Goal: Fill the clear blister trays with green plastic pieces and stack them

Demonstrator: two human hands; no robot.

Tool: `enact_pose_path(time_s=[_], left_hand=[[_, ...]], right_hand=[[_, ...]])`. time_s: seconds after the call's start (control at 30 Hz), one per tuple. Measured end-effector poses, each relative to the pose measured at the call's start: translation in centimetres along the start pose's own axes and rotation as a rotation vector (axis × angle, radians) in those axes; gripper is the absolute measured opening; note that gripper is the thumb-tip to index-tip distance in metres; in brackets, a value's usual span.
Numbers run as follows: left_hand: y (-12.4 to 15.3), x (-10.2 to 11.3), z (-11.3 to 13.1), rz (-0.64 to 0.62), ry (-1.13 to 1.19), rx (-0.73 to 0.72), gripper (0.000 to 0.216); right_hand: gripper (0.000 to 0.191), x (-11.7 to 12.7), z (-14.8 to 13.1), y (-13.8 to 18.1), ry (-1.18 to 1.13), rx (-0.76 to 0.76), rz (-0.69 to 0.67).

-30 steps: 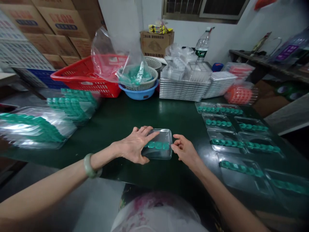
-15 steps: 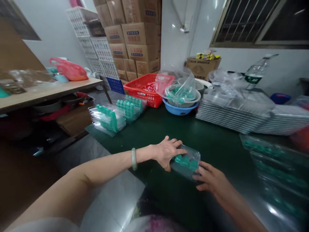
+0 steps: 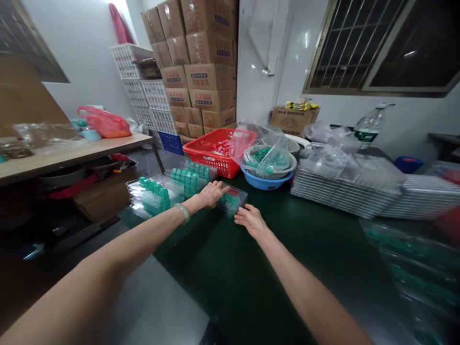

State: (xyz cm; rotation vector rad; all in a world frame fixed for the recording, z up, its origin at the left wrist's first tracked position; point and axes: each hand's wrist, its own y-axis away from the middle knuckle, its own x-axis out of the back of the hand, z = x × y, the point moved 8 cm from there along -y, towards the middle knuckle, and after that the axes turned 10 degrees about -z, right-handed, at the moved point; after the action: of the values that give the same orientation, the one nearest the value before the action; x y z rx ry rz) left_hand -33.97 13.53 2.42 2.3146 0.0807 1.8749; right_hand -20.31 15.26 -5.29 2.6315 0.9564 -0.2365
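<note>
"And we have both hands well out over the table [image 3: 230, 268]! Where's the tray [image 3: 233, 197]?"

"Right between them, clear plastic, green pieces [image 3: 230, 201] showing through. It's just beside the stacks [image 3: 185, 181], in front of the red basket [image 3: 204, 156]."

"Give me the fingers!"

"Left hand [image 3: 212, 193]: thumb and fingers part open, spanning the tray's left end, and I'd call that a hold. Right hand [image 3: 250, 219]: fingers long and loosely bent at the near right corner. Gripping or only steadying? Can't tell from here."

"Is it resting or raised?"

"Too blurred underneath to say."

"So which step are we watching?"

"My read: one tray being placed at the stacks' end of the table, still in hand, not let go."

"And what does the next move call for?"

"Level hands, I'd say, so those pieces don't slide, and a little room for the left knuckles, with the nearest stack so close. Then an even release, both sides together."
</note>
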Motion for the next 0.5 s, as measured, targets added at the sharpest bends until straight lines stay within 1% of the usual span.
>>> enact_pose_path(time_s=[0.07,0.13,0.2,0.23,0.3,0.37,0.4,0.43,0.5], left_hand=[[-1.2,-0.1,-1.5,0.026,0.007,0.064,0.082],[-2.4,0.0,-2.4,0.037,0.01,0.107,0.076],[-3.4,0.3,-2.8,0.048,0.007,0.131,0.071],[-3.6,0.6,-2.8,0.057,0.005,0.138,0.068],[-3.7,1.5,-2.6,0.083,0.001,0.139,0.062],[-3.5,2.3,-2.3,0.112,-0.002,0.12,0.054],[-3.4,2.7,-2.3,0.135,-0.003,0.105,0.051],[-3.4,2.9,-2.4,0.16,-0.005,0.082,0.049],[-3.8,3.1,-2.9,0.212,-0.002,0.058,0.048]], right_hand=[[0.062,-0.6,-0.5,-1.5,0.006,0.019,-0.01],[0.062,-1.1,-1.0,-2.1,0.032,0.041,-0.023],[0.059,-1.6,-1.4,-1.7,0.11,0.063,-0.058],[0.056,-1.8,-1.4,-0.9,0.155,0.07,-0.074],[0.05,-1.5,-1.1,1.5,0.212,0.068,-0.079],[0.043,-0.5,-1.0,5.2,0.248,0.081,-0.056],[0.039,0.1,-1.2,7.4,0.307,0.108,-0.052],[0.038,0.5,-1.8,9.9,0.422,0.161,-0.057],[0.039,1.6,-3.3,15.6,0.734,0.286,-0.023]])
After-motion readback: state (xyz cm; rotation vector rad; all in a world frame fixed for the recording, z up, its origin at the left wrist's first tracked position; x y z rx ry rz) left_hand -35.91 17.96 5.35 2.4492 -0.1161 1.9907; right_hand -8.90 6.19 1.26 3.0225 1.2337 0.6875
